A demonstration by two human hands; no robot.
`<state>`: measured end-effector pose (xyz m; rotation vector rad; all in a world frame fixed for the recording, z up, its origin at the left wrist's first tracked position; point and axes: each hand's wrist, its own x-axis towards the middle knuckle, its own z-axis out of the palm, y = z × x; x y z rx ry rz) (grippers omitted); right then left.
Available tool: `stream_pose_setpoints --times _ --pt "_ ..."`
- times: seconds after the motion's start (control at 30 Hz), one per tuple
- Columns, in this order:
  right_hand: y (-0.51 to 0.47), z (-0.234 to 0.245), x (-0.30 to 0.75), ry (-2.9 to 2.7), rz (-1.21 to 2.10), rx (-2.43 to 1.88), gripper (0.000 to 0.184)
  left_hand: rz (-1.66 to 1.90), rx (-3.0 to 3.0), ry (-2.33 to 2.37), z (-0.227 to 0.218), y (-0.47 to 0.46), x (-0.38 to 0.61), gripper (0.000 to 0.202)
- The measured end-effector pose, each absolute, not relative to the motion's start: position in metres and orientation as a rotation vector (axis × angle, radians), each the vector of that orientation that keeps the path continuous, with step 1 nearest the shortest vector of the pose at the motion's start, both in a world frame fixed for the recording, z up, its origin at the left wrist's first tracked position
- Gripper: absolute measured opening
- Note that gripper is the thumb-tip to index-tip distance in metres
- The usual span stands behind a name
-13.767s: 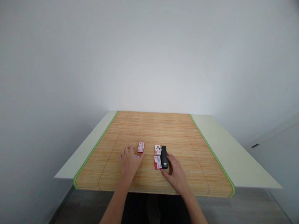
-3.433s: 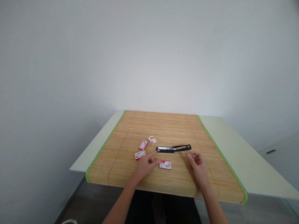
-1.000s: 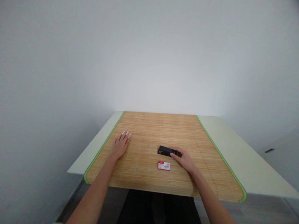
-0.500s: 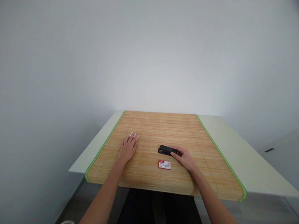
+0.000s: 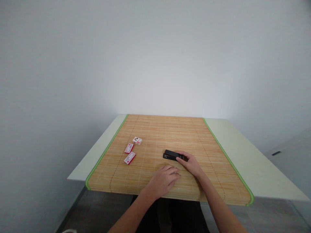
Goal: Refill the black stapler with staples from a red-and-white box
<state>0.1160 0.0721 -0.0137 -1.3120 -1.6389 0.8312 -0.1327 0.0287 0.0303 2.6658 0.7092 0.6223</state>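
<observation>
My right hand (image 5: 190, 163) is closed around the right end of a black stapler (image 5: 171, 154), which lies on the bamboo mat. My left hand (image 5: 166, 178) is just in front of the stapler, low on the mat. Its fingers are bent down around the spot where a small red-and-white staple box lay, and that box is hidden beneath them. On the left side of the mat lie a white box with dark and red print (image 5: 137, 140), a red-and-white box (image 5: 129, 148) and a nearer red-and-white box (image 5: 130, 158).
The bamboo mat (image 5: 165, 129) with green edging covers the middle of a white table (image 5: 240, 152) and hangs over its front edge. A plain wall (image 5: 155, 64) stands behind the table. At the far right is a pale surface with a dark handle (image 5: 276, 153).
My left hand has moved right and nearer, from the boxes on the left to the staple box by the stapler, uncovering the left boxes. My right hand stays on the stapler.
</observation>
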Motion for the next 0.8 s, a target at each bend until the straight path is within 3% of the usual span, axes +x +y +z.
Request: stream_pose_setpoints --times 0.13,0.33,0.5,0.67,0.8 --pt "0.072 -0.016 0.117 -1.629 0.814 -1.343 0.041 0.622 2.633 0.841 0.012 0.042 -0.153 0.03" --pt "0.072 -0.013 0.116 -1.642 0.759 -1.346 0.037 0.794 2.451 1.46 -0.001 0.101 -0.241 0.032" --pt "0.07 -0.01 0.114 -1.648 0.747 -1.365 0.037 0.867 2.378 1.61 -0.002 0.12 -0.26 0.027" --pt "0.069 -0.007 0.112 -1.674 0.732 -1.385 0.039 1.048 2.253 1.772 0.005 0.114 -0.272 0.034" --pt "0.066 -0.001 0.098 -1.807 0.665 -1.343 0.036 0.992 2.154 1.899 -0.005 0.118 -0.296 0.045"
